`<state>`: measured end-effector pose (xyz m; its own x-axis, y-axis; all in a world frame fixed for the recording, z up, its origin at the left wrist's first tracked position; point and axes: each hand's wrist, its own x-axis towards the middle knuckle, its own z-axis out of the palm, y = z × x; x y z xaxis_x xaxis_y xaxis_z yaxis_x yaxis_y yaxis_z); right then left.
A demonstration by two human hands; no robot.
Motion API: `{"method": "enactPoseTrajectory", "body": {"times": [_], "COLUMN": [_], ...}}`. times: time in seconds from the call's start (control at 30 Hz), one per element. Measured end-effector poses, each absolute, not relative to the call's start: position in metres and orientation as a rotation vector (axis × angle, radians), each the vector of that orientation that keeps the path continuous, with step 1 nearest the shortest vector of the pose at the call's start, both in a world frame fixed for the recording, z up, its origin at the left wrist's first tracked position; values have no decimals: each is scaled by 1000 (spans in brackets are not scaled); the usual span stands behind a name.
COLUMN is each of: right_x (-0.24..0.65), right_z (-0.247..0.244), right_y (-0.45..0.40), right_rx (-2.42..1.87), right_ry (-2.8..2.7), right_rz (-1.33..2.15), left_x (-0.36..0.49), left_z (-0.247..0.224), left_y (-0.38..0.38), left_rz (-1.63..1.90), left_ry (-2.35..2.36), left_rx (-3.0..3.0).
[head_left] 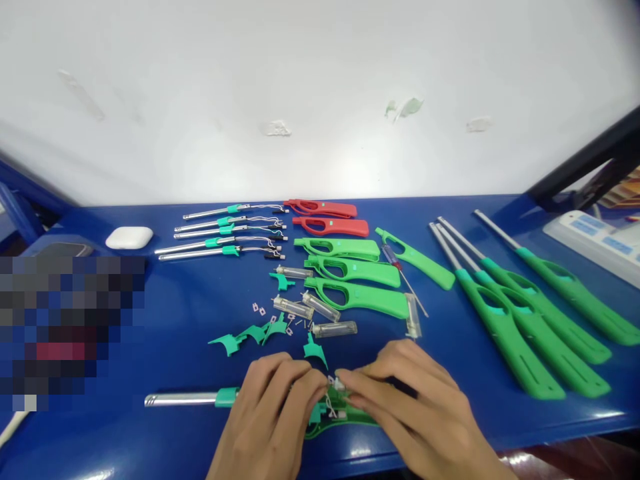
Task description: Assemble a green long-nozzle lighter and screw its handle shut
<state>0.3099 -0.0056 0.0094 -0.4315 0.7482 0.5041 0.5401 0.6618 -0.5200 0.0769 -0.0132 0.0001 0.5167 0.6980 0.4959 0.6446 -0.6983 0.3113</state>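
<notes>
An opened green lighter body (pixel 350 417) lies at the front of the blue table, its metal tube (pixel 183 399) pointing left. My left hand (pixel 280 407) is closed over its middle, fingertips by the white wires (pixel 330 403); what it grips is hidden. My right hand (pixel 415 400) pinches a small clear and white part (pixel 341 380) above the body. Just behind the hands lies a teal trigger piece (pixel 315 349). Further back are clear fuel tanks (pixel 335 329), small pink pieces (pixel 256 307) and more teal triggers (pixel 227 343).
Metal tubes with wires (pixel 200 251) lie back left, beside red shells (pixel 330 227) and green shells (pixel 370 299). A screwdriver (pixel 393 257) rests near them. Several whole green lighters (pixel 520 347) and a power strip (pixel 595 240) are right. A white case (pixel 129 237) sits left.
</notes>
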Motion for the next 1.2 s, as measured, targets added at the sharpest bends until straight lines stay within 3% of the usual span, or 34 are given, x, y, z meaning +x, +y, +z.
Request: {"method": "enactPoseTrajectory", "body": {"times": [1.2], "right_x": [310], "right_z": [6], "right_y": [-7], "right_rx": [-1040], "right_ry": [-2175], "right_rz": [266], "left_x": [80], "left_z": [2], "left_y": [-14], "left_rz": [954], "left_ry": [1204], "left_rx": [2622]}}
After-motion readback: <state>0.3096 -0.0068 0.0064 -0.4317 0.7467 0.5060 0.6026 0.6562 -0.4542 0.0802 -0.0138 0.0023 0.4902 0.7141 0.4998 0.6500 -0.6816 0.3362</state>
